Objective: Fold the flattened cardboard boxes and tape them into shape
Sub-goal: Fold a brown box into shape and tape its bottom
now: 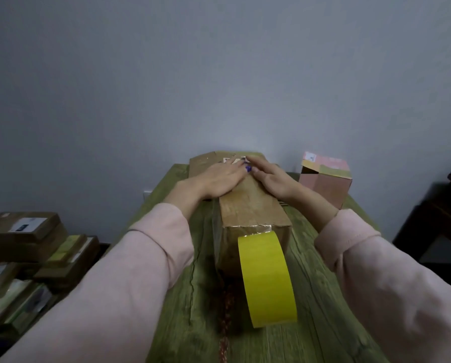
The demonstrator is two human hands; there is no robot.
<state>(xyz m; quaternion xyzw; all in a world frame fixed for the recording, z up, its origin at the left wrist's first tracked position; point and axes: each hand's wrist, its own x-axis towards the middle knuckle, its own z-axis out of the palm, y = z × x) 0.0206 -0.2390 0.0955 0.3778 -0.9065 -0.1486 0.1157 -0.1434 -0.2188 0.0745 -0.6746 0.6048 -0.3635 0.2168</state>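
Note:
A long brown cardboard box (250,210) lies on the green wooden table (321,297), its length running away from me. My left hand (219,179) rests flat on the box's top near its far end, fingers spread. Beside it, my right hand (271,179) also presses flat on the top, fingertips almost touching the left's. A yellow roll of tape (267,279) stands on edge against the box's near end, touching it. Neither hand holds anything.
A folded pink box (326,179) with one open flap stands at the table's far right. Stacks of flattened and taped cardboard boxes (28,258) lie on the floor to the left. Dark furniture (439,226) stands to the right. A grey wall rises behind the table.

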